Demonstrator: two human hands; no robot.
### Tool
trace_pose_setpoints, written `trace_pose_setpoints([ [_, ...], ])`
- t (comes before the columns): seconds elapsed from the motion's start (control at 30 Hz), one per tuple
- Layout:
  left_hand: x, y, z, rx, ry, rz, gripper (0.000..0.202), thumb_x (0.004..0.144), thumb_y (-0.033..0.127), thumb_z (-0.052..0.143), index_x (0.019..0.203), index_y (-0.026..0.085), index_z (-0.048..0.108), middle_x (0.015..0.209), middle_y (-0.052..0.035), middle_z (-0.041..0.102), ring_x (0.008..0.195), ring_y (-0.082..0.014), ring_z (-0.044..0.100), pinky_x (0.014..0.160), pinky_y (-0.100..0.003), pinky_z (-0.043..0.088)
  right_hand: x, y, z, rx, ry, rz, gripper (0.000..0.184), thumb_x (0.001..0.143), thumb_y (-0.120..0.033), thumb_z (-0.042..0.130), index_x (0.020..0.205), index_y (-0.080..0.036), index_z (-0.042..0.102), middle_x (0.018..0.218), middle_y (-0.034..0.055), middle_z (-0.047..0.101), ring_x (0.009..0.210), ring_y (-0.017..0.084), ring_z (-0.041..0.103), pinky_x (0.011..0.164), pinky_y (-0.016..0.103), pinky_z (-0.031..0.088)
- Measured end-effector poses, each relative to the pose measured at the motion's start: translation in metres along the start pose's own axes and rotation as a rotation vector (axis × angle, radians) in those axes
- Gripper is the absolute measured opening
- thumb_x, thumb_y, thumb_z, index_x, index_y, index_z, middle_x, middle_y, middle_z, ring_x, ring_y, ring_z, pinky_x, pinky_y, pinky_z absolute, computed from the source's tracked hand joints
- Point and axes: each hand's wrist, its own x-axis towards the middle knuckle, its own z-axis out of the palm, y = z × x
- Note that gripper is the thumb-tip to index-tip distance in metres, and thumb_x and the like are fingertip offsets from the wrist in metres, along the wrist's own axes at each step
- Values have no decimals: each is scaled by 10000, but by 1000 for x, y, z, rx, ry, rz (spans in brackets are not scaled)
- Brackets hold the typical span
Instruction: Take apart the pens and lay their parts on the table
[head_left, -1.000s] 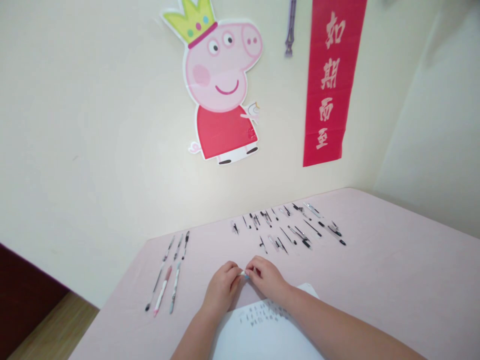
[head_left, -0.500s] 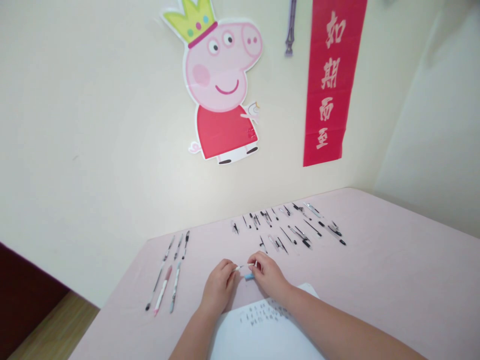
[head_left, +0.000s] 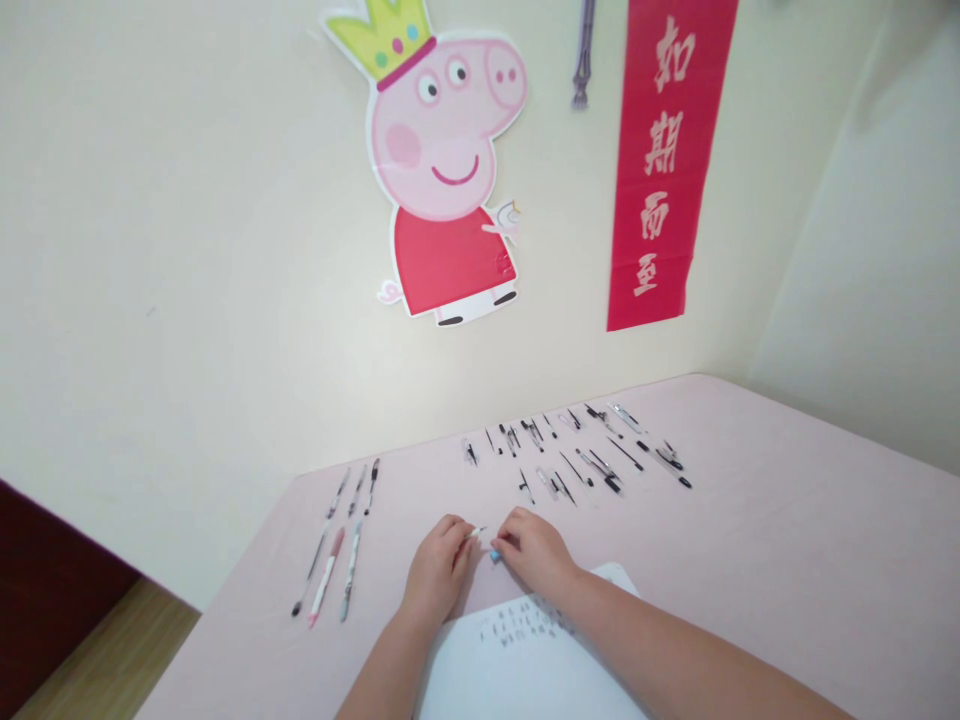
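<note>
Since half a second ago, the right hand's [head_left: 536,548] fingertips have dropped to a small light-blue rounded piece [head_left: 495,554], narrowly bent, whether gripping I cannot tell; the left hand [head_left: 437,562] pinches a slim white dark-tipped stick [head_left: 474,534] between both hands; nearer lies white marked paper [head_left: 517,682]; beyond, black-and-clear pen parts [head_left: 613,485].

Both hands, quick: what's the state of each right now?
Left hand: closed, holding a white pen piece with its dark tip sticking out.
Right hand: curled at a small light-blue piece; cannot tell whether it grips it.
</note>
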Motion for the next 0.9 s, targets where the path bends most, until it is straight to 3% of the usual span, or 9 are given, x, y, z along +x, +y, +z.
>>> trace_pose_setpoints([
  [0.3,-1,-1,1,-15,-7,-20,241,867,280,378,872,204,606,894,-58,580,814,-168,562,733,-290,445,1,2,1,64,1,-51,178,793,-189,534,707,-213,688,779,22,595,724,145,557,667,249,385],
  [0.53,-1,-1,0,-16,-14,-25,200,839,246,423,867,207,617,894,-50,580,803,-160,565,727,-279,441,2,6,2,194,84,-47,181,741,-139,560,887,-204,646,870,25,600,751,151,544,706,267,414],
  [0.9,-2,1,3,-76,-62,9,180,808,202,451,877,194,617,888,-60,558,811,-163,544,728,-290,446,-3,-5,-4,189,58,-185,214,717,-108,596,890,-223,647,892,17,570,849,163,533,758,273,406],
])
